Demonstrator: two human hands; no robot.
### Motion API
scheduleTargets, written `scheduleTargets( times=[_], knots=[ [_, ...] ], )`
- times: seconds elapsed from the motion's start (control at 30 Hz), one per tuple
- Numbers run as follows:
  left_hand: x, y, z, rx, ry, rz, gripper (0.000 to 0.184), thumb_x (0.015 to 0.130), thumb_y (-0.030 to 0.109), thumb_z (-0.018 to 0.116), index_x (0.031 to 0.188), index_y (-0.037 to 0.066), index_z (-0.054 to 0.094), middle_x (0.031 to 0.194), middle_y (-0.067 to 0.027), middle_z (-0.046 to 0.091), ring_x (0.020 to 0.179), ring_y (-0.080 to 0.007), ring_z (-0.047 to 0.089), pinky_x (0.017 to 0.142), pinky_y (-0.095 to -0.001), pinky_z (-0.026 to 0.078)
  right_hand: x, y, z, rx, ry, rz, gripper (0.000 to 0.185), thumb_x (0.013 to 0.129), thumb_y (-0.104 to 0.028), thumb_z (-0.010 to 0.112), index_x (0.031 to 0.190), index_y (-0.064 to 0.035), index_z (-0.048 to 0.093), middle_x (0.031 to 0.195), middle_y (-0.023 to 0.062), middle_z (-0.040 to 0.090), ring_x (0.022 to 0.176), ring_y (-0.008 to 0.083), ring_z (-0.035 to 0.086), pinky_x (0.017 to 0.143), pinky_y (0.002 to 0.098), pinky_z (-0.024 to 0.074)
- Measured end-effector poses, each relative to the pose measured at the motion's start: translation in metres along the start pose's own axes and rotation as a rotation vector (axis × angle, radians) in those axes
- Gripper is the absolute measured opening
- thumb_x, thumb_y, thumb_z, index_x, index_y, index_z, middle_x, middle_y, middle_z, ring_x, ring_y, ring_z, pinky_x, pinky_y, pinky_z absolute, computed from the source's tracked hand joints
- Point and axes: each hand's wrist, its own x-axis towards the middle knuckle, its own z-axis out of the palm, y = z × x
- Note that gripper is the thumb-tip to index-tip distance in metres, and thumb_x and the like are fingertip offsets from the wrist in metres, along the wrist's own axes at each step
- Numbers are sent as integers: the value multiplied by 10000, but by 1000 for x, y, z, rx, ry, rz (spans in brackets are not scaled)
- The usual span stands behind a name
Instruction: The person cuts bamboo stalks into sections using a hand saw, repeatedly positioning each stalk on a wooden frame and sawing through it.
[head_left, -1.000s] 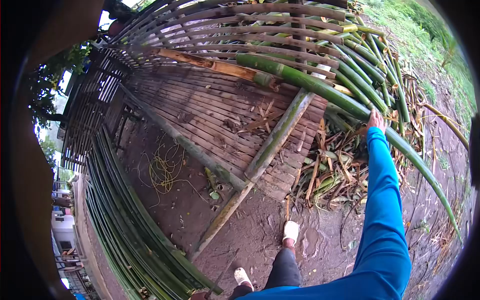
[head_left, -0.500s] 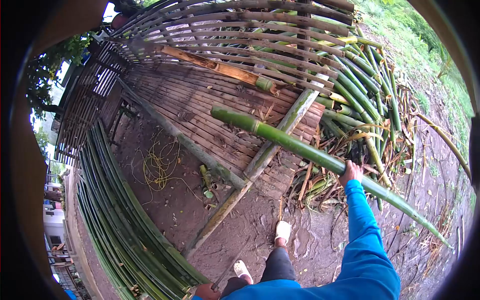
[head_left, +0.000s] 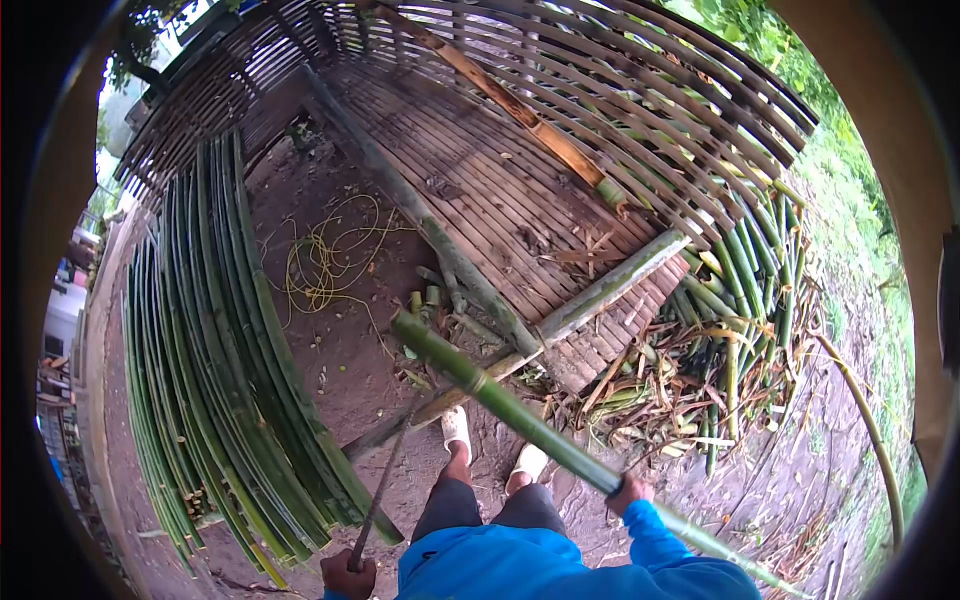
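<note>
My right hand (head_left: pixel 630 493) is wrapped round a thick green bamboo pole (head_left: pixel 520 425), which slants across the front of my body, its cut end up and to the left above the muddy ground. Low at the front, my left hand (head_left: pixel 349 574) grips the handle of a long thin blade (head_left: pixel 388 485) that points upward. Behind the pole lies a round bamboo crossbar (head_left: pixel 610 290) at the end of the slatted bamboo platform (head_left: pixel 480 190). A split brown bamboo piece (head_left: pixel 500 97) rests against the platform's slatted side.
Long green bamboo poles (head_left: pixel 225 350) lie stacked at the left. A tangled yellow cord (head_left: pixel 318 270) is on the mud. Cut green bamboo (head_left: pixel 745 265) and shavings (head_left: pixel 655 385) are heaped at the right, near a curved pole (head_left: pixel 870 420). My feet stand by the crossbar's lower end.
The green pole has come off the platform and moved down and left with my right hand, closer to my body. My left hand and the blade now show clearly at the bottom.
</note>
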Motion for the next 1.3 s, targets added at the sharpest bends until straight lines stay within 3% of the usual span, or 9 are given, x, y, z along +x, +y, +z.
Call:
scheduleTargets(
  times=[0.37,0.53,0.67,0.7,0.77,0.9,1.07,1.13,1.3],
  knots=[
    [122,-51,31,-400,-136,-101,278,614,188,697,573,39,465,503,-48,450,495,-147,427,481,-337,383,2,-122,-8,-74,-323,18,542,547,-413,736,986,-126,604,932,149,655,900,326,628,807,419,499],
    [156,-45,39,-241,-58,101,235,654,255,647,630,45,545,596,-175,581,599,-365,594,588,-453,483,94,-373,-102,-104,-256,-239,528,505,-423,729,890,-68,661,889,190,654,853,345,635,758,411,511],
    [168,-18,40,-228,-88,94,228,654,257,639,647,43,560,632,-199,592,647,-393,596,619,-464,487,176,-584,-150,276,180,-538,527,713,-160,571,1228,-109,470,1045,190,606,943,363,601,801,460,495],
    [170,-11,38,-210,-97,90,226,653,254,639,647,42,560,636,-202,592,650,-393,596,621,-462,487,168,-616,-179,573,718,-865,502,723,-112,552,1217,-113,462,981,189,601,876,382,598,750,486,486],
    [171,3,33,-209,-85,128,230,650,252,640,644,36,560,641,-209,590,659,-396,598,621,-462,485,137,-649,-257,720,569,-923,504,694,-135,602,1180,-96,478,927,190,597,839,388,594,712,477,484],
    [177,7,41,-275,-107,165,248,637,245,655,645,21,551,638,-211,587,649,-395,593,617,-453,474,116,-566,-271,594,490,-932,542,654,-224,696,1144,-93,507,894,123,622,813,341,601,731,427,494],
    [178,25,48,-273,-145,138,273,629,246,674,650,16,528,634,-194,576,620,-367,575,610,-443,456,155,-243,-100,139,161,-539,1065,512,-539,809,1322,5,382,1278,198,494,1190,352,461,1028,391,355],
    [173,37,49,-262,-141,158,282,630,248,677,657,14,522,631,-192,571,617,-358,572,604,-440,453,121,-97,-29,103,-333,-115,1179,432,-444,870,1403,-133,278,1360,194,405,1263,375,374,1063,446,305],
    [174,66,52,-200,-234,181,291,628,243,674,690,6,518,628,-191,566,615,-354,570,582,-429,447,22,66,50,-75,-364,108,1103,386,-430,875,1341,-140,406,1275,170,512,1173,349,486,1022,404,371]
  ],
)
